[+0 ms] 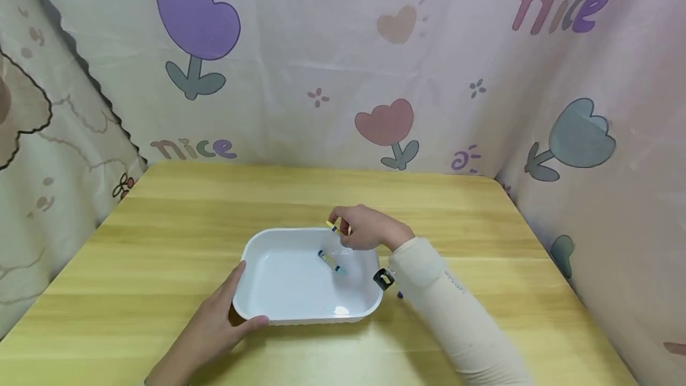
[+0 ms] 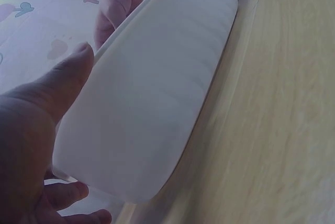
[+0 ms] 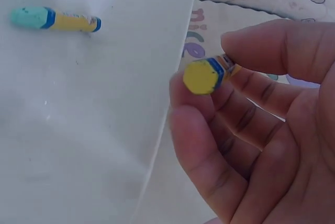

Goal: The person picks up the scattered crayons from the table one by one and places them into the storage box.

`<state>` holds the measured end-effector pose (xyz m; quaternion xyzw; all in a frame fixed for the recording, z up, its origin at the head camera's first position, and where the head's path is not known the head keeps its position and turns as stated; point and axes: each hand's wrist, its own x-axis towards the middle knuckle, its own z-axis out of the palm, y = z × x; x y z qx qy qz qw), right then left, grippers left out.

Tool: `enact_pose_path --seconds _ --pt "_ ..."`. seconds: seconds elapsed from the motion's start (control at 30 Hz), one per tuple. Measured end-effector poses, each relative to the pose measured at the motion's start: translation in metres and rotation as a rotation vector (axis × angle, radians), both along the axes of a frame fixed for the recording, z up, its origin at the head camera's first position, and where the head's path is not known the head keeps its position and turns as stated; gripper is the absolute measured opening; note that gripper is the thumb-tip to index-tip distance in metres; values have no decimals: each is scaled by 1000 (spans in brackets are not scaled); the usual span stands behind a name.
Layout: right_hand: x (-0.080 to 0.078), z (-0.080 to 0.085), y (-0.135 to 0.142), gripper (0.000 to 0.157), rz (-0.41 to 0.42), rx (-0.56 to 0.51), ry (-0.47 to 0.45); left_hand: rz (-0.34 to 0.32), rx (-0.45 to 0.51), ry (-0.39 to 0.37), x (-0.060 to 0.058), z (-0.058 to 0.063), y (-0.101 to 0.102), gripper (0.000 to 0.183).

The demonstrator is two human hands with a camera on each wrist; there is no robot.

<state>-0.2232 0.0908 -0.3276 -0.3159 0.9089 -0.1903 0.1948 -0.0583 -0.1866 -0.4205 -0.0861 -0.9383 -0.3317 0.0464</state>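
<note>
A white rectangular tray [image 1: 292,299] stands on the wooden table. My left hand [image 1: 214,321] grips its near left corner, the thumb along the front side and the fingers round the left side. Over the far right rim, my right hand [image 1: 372,229] pinches a yellow crayon [image 3: 201,76] between thumb and fingers; its flat yellow end faces the right wrist camera. Inside the tray lies a light teal crayon [image 1: 329,261] with a yellow wrapper and blue bands, its teal tip towards the right.
A small blue-ended item [image 1: 400,295] lies on the table [image 1: 177,243] just right of the tray, mostly hidden by the right forearm. A black clip-like piece [image 1: 383,279] sits at the right wrist. Printed curtains [image 1: 289,28] hang behind and at both sides.
</note>
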Motion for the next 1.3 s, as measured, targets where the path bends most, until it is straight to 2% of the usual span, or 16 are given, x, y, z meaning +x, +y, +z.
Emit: enact_pose_path --seconds 0.13,0.43,0.83,1.3 --pt "1 -3 -8 39 17 4 -24 6 10 -11 2 -2 -1 107" --pt "-1 -8 -23 32 56 34 -24 6 1 -14 0 3 -1 109" --pt "1 -27 -38 27 136 171 -53 6 -7 -12 0 2 0 109" --pt "4 -36 -42 25 128 191 -77 6 -3 -17 -1 1 0 108"
